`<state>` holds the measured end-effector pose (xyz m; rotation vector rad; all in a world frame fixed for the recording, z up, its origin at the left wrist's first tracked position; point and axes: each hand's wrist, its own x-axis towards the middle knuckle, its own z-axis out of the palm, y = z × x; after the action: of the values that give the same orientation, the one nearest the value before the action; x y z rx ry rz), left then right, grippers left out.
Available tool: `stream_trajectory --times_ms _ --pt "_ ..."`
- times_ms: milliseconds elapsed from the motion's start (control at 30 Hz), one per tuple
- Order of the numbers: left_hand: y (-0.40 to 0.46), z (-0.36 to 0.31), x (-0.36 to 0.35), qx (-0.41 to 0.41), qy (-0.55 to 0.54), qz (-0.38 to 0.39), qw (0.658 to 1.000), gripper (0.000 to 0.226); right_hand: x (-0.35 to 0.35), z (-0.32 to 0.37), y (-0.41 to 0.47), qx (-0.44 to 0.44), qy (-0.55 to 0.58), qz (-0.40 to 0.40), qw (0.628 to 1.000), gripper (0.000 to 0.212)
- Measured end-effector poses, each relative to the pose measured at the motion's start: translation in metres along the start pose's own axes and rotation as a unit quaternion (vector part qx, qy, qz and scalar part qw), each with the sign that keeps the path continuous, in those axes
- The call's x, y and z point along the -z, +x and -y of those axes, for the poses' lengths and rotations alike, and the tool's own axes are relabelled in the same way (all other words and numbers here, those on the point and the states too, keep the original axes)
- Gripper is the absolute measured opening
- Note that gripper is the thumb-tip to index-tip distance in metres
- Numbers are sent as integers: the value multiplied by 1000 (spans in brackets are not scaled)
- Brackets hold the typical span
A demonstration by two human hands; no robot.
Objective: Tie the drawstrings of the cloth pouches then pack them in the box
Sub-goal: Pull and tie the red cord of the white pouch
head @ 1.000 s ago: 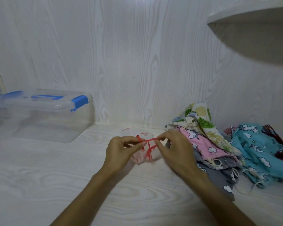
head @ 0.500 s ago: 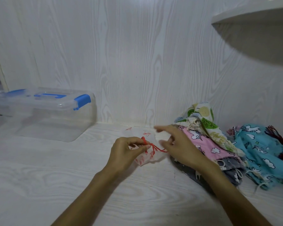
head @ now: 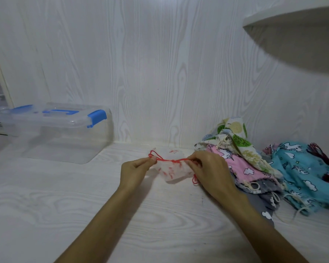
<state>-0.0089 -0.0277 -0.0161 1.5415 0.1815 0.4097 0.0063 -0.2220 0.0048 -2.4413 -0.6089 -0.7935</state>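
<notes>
A small white pouch (head: pixel 172 171) with red print lies on the white table (head: pixel 46 205), held between both hands. Its red drawstring (head: pixel 174 160) runs taut across the pouch's top with a knot near the middle. My left hand (head: pixel 135 170) pinches the left end of the string, where a loop sticks up. My right hand (head: pixel 210 172) pinches the right end; a red tail hangs below it. A clear plastic box (head: pixel 65 141) with a lid and blue latches stands at the back left, lid on.
A heap of printed pouches lies to the right: a pink one (head: pixel 241 168), a green-leaf one (head: pixel 234 137), a grey one (head: pixel 262 196) and a blue unicorn one (head: pixel 302 173). A white shelf (head: pixel 292 18) juts out at top right. The wall stands close behind.
My right hand has come back to the drawstring and both hands have moved apart, drawing the red string taut across the pouch.
</notes>
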Motion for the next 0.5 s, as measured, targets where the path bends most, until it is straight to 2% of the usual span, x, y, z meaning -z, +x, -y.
stream_trajectory --times_ms 100,200,267,500 --pt "5 2 5 49 -16 -9 999 26 2 -3 -1 -26 -15 67 997 15" --pt "7 3 9 87 -74 -13 993 23 -5 1 -6 -13 -23 110 994 16" --pt "8 1 10 78 -94 -1 992 22 -13 5 -10 11 -44 139 989 18" --pt "4 -18 8 -4 -103 139 985 31 -21 18 -15 62 -57 186 979 22"
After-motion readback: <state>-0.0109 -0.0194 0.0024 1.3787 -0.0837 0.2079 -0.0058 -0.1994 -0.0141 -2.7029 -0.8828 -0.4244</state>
